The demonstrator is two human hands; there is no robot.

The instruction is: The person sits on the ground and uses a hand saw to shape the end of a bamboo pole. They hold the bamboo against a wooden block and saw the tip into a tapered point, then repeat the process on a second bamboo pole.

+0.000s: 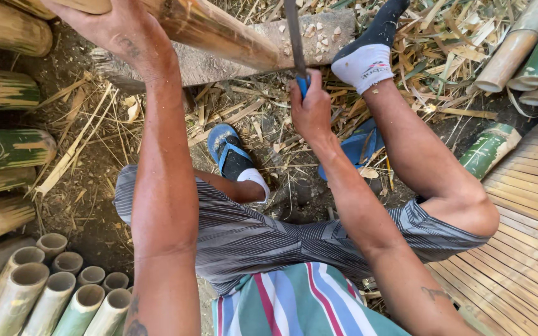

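My left hand point(116, 25) holds a long bamboo pole point(219, 28) tight, up on a wood block point(231, 62). My right hand point(309, 109) grips the blue handle of a big knife point(294, 37) touching the pole.

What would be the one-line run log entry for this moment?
left hand: steadies bamboo pole on wooden block | right hand: grips blue-handled blade upright at pole | bamboo shavings on the ground

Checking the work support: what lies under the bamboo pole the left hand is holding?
Under the bamboo pole gripped by the left hand lies a grey wooden block, strewn with chips. Bamboo shavings lie before it. The block's part beneath the pole is covered.
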